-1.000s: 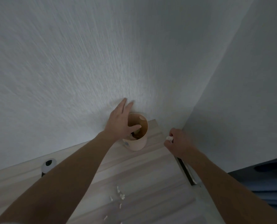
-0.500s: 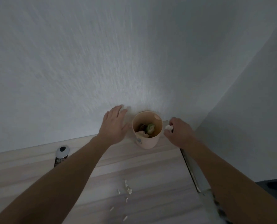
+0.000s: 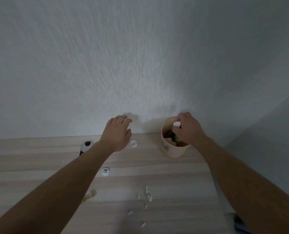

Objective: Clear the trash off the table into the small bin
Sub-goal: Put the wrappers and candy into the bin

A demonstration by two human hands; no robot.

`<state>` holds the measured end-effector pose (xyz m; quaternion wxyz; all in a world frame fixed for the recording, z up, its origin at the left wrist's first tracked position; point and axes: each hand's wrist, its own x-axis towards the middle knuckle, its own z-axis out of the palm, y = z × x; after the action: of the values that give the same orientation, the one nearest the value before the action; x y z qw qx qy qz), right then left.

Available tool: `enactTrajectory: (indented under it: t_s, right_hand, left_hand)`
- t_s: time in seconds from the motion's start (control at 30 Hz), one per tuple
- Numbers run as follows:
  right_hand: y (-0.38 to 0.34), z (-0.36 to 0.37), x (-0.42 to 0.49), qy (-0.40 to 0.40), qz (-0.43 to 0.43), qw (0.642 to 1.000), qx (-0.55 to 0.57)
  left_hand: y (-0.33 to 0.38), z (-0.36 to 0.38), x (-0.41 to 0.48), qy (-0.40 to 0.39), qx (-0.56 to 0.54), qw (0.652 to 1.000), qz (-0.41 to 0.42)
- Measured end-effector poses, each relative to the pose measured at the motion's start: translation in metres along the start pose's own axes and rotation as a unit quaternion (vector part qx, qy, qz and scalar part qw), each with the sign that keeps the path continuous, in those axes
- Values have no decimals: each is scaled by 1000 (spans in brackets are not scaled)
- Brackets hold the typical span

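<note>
Nearest the person, along the near edge of the pale wood-grain tabletop [image 3: 157,168], small white crumbs of torn paper [image 3: 148,196] lie scattered, and to their left a beige crumpled scrap [image 3: 91,195] sits partly behind the left forearm. Farther in, towards the middle of the tabletop, a white bottle cap with a green logo [image 3: 105,171] lies flat just beside that forearm. Beyond it, near the far edge, a second plain white bottle cap [image 3: 133,143] lies open side up, just beside the left hand [image 3: 117,134], which hovers palm down with its fingers loosely spread and nothing in its grasp. To the left of that wrist a black-and-white cylindrical container [image 3: 86,146] stands near the far edge, partly hidden by the arm. At the far right corner of the tabletop, close to the grey textured wall [image 3: 140,65], stands the small beige round bin [image 3: 172,150], already holding dark and green scraps. The right hand [image 3: 188,128] is over the bin's open mouth, fingers curled and pinched on a small white crumpled wad [image 3: 177,124] held above the rim
</note>
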<state>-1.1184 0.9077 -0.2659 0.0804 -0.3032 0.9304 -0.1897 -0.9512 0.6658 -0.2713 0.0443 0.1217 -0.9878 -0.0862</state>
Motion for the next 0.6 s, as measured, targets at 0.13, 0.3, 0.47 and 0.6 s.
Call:
enactTrajectory:
  t_s: [0.13,0.3,0.47,0.6]
  right_hand:
    - [0,5,8,-20,-11,1000,1]
    - [-1,7,11,-49,-14,998,29]
    - [3,1,8,-17,-18,1000,-13]
    - [8,-6,2,1,-19,998,-66]
  left_hand:
    - [-3,2,-2,-2,-17,1000,-17]
    - [-5,8,-4,-10,-28,999,-34]
    - [-4,11,-5,-18,-31,999,-40]
    - [-1,10,-5,-16,-32,999,-40]
